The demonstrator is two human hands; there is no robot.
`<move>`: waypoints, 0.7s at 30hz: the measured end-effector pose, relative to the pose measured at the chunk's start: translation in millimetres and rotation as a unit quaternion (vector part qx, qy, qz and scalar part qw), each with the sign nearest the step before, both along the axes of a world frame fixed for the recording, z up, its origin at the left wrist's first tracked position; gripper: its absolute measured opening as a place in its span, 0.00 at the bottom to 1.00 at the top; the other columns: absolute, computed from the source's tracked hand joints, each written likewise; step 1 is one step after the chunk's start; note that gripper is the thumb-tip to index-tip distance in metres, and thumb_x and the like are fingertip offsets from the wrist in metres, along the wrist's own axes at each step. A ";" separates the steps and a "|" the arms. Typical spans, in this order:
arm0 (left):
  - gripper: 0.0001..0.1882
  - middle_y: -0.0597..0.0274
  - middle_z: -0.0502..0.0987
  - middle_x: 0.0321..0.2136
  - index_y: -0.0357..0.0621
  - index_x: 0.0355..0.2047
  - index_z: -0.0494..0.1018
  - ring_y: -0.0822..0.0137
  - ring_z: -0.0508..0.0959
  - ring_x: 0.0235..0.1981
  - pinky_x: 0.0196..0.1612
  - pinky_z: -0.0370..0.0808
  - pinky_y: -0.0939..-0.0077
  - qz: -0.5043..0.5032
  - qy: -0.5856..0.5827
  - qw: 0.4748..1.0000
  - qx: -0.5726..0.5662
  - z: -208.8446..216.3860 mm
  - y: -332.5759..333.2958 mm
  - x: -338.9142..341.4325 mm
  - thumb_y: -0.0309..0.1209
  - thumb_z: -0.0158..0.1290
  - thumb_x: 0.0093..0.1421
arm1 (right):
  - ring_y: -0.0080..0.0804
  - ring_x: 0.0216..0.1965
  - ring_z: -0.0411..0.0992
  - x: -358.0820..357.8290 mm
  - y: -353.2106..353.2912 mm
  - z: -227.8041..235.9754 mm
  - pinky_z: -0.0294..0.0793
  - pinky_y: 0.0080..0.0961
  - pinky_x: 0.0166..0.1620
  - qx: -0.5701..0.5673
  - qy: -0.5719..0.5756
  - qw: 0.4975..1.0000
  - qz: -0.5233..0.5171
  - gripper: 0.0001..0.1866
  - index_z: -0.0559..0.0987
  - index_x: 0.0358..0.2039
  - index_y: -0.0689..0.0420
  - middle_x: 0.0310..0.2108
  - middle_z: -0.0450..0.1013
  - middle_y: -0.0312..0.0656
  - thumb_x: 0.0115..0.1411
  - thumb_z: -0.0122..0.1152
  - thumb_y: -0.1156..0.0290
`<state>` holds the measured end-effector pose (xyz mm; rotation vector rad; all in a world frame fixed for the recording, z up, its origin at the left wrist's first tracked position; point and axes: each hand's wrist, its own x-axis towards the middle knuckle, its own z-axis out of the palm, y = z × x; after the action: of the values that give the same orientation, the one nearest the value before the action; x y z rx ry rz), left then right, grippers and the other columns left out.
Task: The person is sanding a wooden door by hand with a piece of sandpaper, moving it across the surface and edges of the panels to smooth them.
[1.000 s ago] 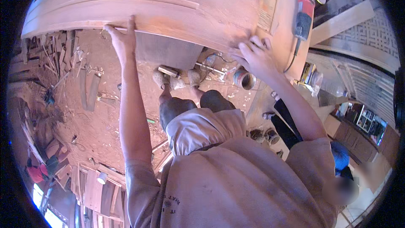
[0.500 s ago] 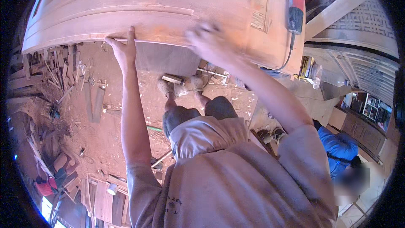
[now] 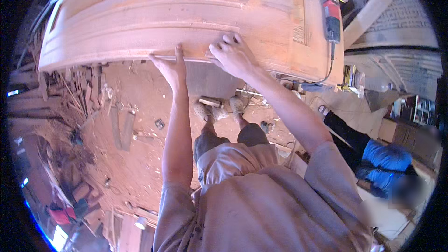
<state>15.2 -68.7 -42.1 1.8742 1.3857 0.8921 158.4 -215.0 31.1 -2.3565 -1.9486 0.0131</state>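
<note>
A large panelled wooden door [image 3: 154,14] lies flat in front of me, dusty and reddish brown. My left hand [image 3: 170,67] holds its near edge from below, thumb up on the rim. Just to the right, my right hand [image 3: 231,53] presses down on the door's near edge with fingers bent; whether something lies under the palm is hidden. A red and black power sander [image 3: 332,16] rests on the door's right end, its cord [image 3: 330,67] trailing over the edge.
The floor [image 3: 140,158] is covered in red sawdust, with wood offcuts [image 3: 70,88] and scraps piled at the left. My feet [image 3: 219,109] stand below the door. A person in a blue top [image 3: 382,163] sits at the right beside a pale bench.
My right hand slid left along the door's near edge, ending close to my left hand. The left hand kept its grip on the edge. The view shifted so the door sits lower.
</note>
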 end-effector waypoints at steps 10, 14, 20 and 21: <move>0.39 0.34 0.62 0.62 0.30 0.67 0.53 0.38 0.64 0.64 0.64 0.64 0.46 -0.173 -0.084 0.970 0.152 74.6 28.7 5.5 0.35 0.60 0.64 | 0.18 0.24 0.68 -80.8 -181.2 -41.2 0.71 0.21 0.27 0.411 0.523 0.566 -0.486 0.12 0.78 0.49 0.59 0.28 0.71 0.35 0.69 0.54 0.69; 0.33 0.40 0.67 0.60 0.33 0.64 0.60 0.42 0.67 0.62 0.61 0.69 0.49 -0.320 -0.083 0.929 0.166 89.2 66.0 26.5 0.33 0.60 0.64 | 0.27 0.30 0.69 -87.3 -188.7 -17.2 0.73 0.28 0.34 0.392 0.426 0.605 -0.546 0.19 0.70 0.56 0.60 0.34 0.71 0.41 0.69 0.54 0.65; 0.33 0.37 0.64 0.63 0.33 0.64 0.61 0.38 0.66 0.63 0.64 0.67 0.53 -0.455 0.058 0.865 0.206 65.7 125.7 60.1 0.36 0.59 0.64 | 0.73 0.46 0.72 -31.2 -158.6 7.5 0.72 0.55 0.46 0.267 0.222 0.737 -0.580 0.21 0.67 0.55 0.64 0.43 0.73 0.71 0.68 0.54 0.65; 0.33 0.37 0.63 0.63 0.33 0.64 0.60 0.38 0.65 0.64 0.65 0.66 0.52 -0.458 0.076 0.860 0.212 61.8 133.4 67.6 0.37 0.59 0.65 | 0.74 0.44 0.71 -18.6 -156.2 5.6 0.72 0.57 0.45 0.241 0.203 0.754 -0.577 0.21 0.66 0.55 0.66 0.43 0.72 0.72 0.68 0.53 0.66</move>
<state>82.8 64.7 19.7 2.5952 0.2164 0.5574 139.8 -371.2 36.7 -2.4277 -0.0731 -0.0476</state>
